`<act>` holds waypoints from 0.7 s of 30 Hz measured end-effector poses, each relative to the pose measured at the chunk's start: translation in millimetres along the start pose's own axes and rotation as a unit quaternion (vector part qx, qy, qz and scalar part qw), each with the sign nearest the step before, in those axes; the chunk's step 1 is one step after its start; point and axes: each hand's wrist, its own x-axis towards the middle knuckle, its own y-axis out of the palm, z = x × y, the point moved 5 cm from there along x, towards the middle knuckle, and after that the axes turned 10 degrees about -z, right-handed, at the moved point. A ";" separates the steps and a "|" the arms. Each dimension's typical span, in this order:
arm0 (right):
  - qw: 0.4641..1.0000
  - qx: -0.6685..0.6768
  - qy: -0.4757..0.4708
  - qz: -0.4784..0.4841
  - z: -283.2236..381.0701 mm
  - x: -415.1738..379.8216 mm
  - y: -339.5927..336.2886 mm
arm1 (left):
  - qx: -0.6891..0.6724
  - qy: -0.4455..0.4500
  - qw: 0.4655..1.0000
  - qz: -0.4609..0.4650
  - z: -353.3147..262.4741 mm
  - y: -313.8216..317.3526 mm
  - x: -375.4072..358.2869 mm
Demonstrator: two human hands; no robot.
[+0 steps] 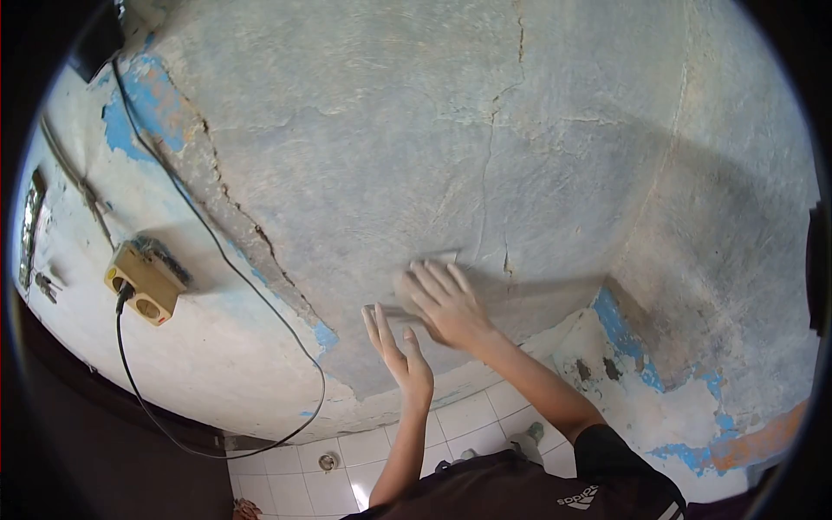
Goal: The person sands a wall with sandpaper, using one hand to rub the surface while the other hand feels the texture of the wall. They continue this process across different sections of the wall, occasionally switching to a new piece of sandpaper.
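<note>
My right hand [446, 308] lies against the grey plastered wall [364, 191], fingers stretched and slightly blurred. Past its fingertips shows the corner of a pale, thin sheet [447, 257]; the palm covers the rest. A thin dark strip runs from under this hand toward my left hand [403, 360]. That left hand is upright and open, close to the wall and just lower left of the right one, its fingers straight and thumb apart. Vertical cracks [507, 260] mark the plaster above and to the right of my hands.
At left, a beige socket box [146, 282] holds a black plug, its cable [230, 260] looping down the wall. A ragged crack [260, 234] edges the plaster. Blue paint [617, 329] shows by the corner at right. White floor tiles [368, 446] with a drain [328, 462] lie below.
</note>
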 end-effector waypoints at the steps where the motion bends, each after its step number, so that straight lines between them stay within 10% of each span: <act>1: 1.000 0.003 -0.004 0.003 -1.0 17.5 -11.0 | -0.019 -0.004 1.000 -0.002 -4.0 -3.5 0.3; 12: 0.986 0.052 -0.158 0.000 31.9 5.8 37.3 | 0.044 0.098 0.991 -0.074 -42.9 -31.8 27.0; 14: 0.975 -0.110 -0.191 -0.034 18.9 50.8 5.6 | 0.062 0.117 0.987 -0.087 -46.5 -36.0 29.3; 21: 0.976 -0.104 0.039 -0.187 9.7 67.7 -25.4 | 0.007 0.105 0.989 -0.103 -50.6 -39.0 34.4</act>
